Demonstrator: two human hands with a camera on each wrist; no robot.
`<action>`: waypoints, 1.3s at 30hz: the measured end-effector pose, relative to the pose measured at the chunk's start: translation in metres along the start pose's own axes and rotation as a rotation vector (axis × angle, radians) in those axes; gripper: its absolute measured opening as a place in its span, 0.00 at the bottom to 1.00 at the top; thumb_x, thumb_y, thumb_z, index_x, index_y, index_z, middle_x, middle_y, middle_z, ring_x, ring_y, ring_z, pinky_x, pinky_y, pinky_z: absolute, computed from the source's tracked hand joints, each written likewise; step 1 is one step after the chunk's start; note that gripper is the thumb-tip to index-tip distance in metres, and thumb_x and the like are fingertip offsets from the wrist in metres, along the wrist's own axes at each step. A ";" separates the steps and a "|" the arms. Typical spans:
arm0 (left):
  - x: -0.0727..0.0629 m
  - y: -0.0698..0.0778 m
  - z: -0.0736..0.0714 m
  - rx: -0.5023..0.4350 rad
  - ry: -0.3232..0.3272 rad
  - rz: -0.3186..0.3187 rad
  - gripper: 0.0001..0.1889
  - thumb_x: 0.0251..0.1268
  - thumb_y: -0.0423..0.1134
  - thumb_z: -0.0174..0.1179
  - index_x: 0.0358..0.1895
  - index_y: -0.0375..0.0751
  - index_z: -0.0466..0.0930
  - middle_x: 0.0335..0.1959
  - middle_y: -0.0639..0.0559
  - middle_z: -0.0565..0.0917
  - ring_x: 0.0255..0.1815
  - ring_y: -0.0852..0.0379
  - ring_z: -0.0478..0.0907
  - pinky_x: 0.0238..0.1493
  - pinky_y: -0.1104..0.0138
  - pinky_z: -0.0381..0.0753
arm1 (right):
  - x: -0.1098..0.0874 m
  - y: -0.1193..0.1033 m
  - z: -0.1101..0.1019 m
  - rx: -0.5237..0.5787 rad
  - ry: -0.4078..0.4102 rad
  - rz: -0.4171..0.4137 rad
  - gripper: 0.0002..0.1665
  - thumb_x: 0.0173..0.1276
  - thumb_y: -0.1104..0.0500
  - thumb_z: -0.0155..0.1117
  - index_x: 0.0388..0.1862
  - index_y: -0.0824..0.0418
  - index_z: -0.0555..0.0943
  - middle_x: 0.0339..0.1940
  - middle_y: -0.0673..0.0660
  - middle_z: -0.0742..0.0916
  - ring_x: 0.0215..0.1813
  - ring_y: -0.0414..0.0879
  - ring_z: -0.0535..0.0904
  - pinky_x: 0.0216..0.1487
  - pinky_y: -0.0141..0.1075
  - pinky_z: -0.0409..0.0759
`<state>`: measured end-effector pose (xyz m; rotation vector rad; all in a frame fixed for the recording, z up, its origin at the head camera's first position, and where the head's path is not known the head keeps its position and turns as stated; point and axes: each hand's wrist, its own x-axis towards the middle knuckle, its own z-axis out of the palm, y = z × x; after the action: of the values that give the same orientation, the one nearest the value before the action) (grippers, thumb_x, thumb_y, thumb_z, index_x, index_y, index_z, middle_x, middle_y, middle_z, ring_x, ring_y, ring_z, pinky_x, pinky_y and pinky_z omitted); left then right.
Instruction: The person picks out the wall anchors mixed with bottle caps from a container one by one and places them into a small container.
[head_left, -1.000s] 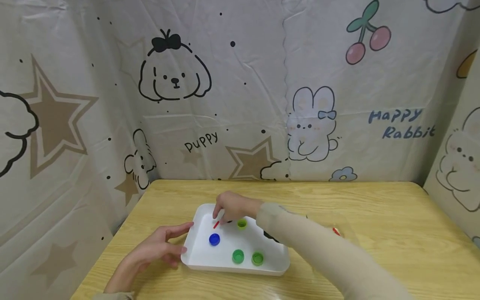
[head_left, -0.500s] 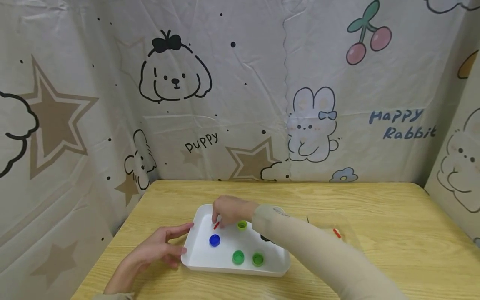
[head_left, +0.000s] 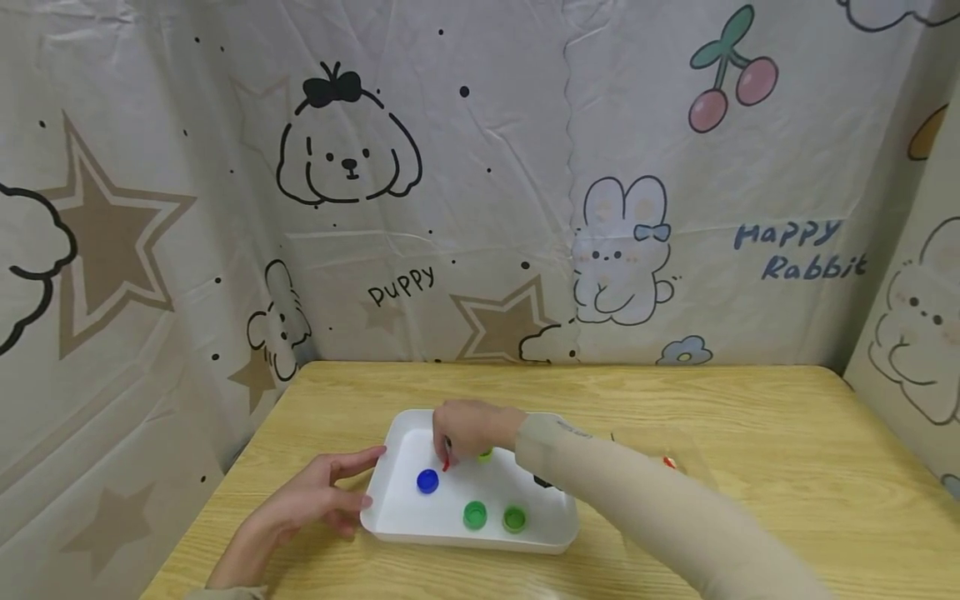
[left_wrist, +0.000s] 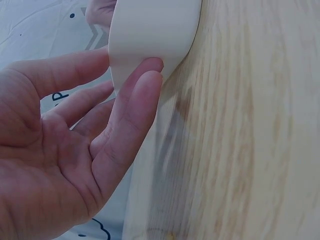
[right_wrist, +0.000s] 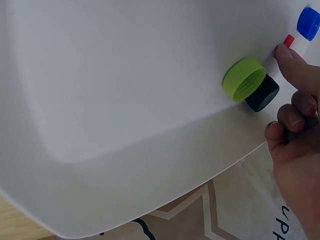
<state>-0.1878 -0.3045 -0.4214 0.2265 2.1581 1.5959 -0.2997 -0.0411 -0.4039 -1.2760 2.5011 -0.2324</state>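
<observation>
My right hand [head_left: 471, 427] reaches into the white tray [head_left: 397, 467] and pinches a short red stick [right_wrist: 288, 40], its end showing past the thumb. Beside this hand in the right wrist view lie a yellow-green bottle cap [right_wrist: 245, 79] and a black cap [right_wrist: 262, 94], both on the tray floor. Just past the red stick is a blue cap [head_left: 427, 481]. My left hand [head_left: 315, 492] touches the tray's left side with outstretched fingers; the left wrist view has its fingertips [left_wrist: 150, 82] against the outer wall.
Two green caps [head_left: 475, 515] lie near the tray's front edge. On the table [head_left: 765, 467] to the right, partly behind the right sleeve [head_left: 637, 475], is a clear sheet with a small red-and-white piece [head_left: 669, 462]. A printed cloth [head_left: 480, 183] hangs behind.
My right hand has closed on the red stick and shifted slightly right and nearer, the stick moving and turning with it. The left hand has stayed at the tray.
</observation>
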 end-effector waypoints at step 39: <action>0.000 -0.001 -0.001 -0.036 -0.011 -0.010 0.41 0.67 0.29 0.69 0.82 0.32 0.60 0.81 0.25 0.54 0.36 0.42 0.87 0.32 0.55 0.91 | -0.014 0.015 0.004 0.256 0.042 -0.005 0.07 0.61 0.67 0.82 0.33 0.55 0.94 0.28 0.43 0.87 0.34 0.37 0.74 0.36 0.26 0.75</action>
<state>-0.1884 -0.3052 -0.4218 0.2128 2.1175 1.6230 -0.3024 -0.0211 -0.4093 -1.1832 2.4081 -0.5655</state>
